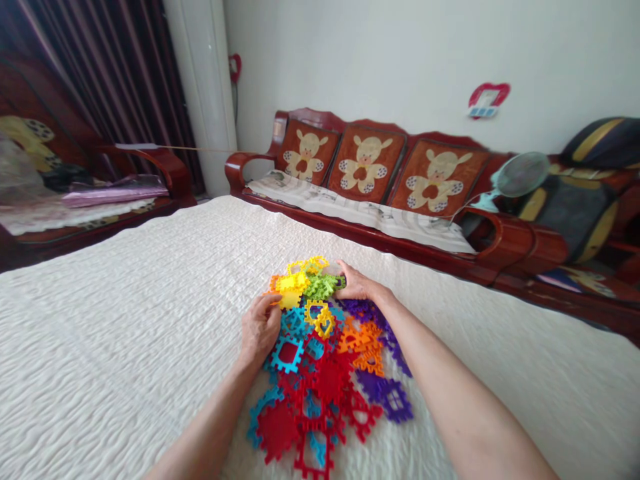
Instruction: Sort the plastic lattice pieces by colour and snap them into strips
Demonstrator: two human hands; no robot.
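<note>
A heap of flat plastic interlocking building pieces with notched edges lies before me. My left hand (261,327) is at the heap's left side, its fingers closed on the edge of a yellow piece (290,300). On the far right side my right hand (356,283) curls around a cluster of green pieces (321,287); some of its fingers are hidden. Blue pieces (287,353) and red pieces (330,380) spread toward me. Orange pieces (369,340) and purple pieces (397,400) lie on the right, beside my right forearm.
A white quilted cover (150,320) lies under the heap. Beyond it stands a wooden sofa (370,230) with bear-patterned cushions (367,163). To the right are a small fan (523,175) and a backpack (570,207). A wooden armchair (173,173) stands left, near a dark curtain (115,80).
</note>
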